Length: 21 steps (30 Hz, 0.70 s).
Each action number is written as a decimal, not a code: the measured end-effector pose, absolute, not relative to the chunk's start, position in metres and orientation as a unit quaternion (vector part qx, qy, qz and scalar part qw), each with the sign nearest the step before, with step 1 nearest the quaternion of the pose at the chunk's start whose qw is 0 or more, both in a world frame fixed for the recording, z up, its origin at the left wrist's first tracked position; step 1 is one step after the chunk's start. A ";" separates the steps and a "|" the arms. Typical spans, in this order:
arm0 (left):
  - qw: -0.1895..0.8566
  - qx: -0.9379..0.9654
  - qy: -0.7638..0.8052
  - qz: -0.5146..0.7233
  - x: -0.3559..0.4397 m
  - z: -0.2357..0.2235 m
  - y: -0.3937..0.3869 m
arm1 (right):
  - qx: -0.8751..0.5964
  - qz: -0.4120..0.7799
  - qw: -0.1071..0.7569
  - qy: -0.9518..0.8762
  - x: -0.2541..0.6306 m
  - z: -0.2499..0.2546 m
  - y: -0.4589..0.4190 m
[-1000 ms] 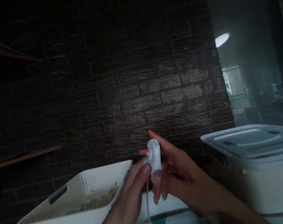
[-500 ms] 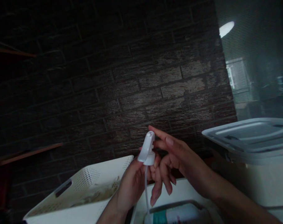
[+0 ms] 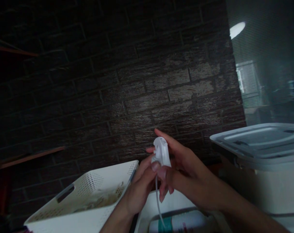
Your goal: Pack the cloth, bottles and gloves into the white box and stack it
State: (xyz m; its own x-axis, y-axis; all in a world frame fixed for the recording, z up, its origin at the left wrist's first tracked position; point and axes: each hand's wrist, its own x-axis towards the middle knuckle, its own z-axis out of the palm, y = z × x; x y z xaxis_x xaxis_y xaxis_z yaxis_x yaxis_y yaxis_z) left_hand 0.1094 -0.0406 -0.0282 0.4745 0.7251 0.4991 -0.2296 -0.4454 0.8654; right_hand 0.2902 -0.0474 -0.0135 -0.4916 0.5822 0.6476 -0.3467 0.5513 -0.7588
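Fingers of the left hand (image 3: 141,186) and right hand (image 3: 188,173) pinch a smooth white plastic spray head (image 3: 162,152); its thin, curved tube (image 3: 158,198) hangs above a near, rounded bottle (image 3: 182,222).

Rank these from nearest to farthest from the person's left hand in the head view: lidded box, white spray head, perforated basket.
1. White spray head: at the left hand's fingertips.
2. Perforated basket: just to that hand's left.
3. Lidded box: far over on the right side.
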 end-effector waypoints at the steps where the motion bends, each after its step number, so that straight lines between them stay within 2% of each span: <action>1: 0.477 0.708 0.202 0.480 0.109 -0.027 -0.042 | -0.089 0.448 0.495 -0.739 0.291 -0.013 -0.047; 4: 0.398 0.738 0.265 0.477 0.109 -0.027 -0.047 | -0.097 0.395 0.493 -0.769 0.293 -0.010 -0.048; 8: 0.210 0.787 0.302 0.495 0.105 -0.035 -0.046 | -0.099 0.276 0.513 -0.807 0.294 -0.007 -0.052; 10: 0.139 0.810 0.298 0.485 0.102 -0.037 -0.045 | -0.095 0.255 0.516 -0.812 0.295 -0.007 -0.054; 15: 0.138 0.846 0.253 0.448 0.103 -0.030 -0.051 | -0.070 0.293 0.501 -0.812 0.300 -0.010 -0.057; 21: 0.090 0.854 0.237 0.454 0.102 -0.028 -0.054 | -0.135 0.295 0.467 -0.823 0.310 -0.007 -0.067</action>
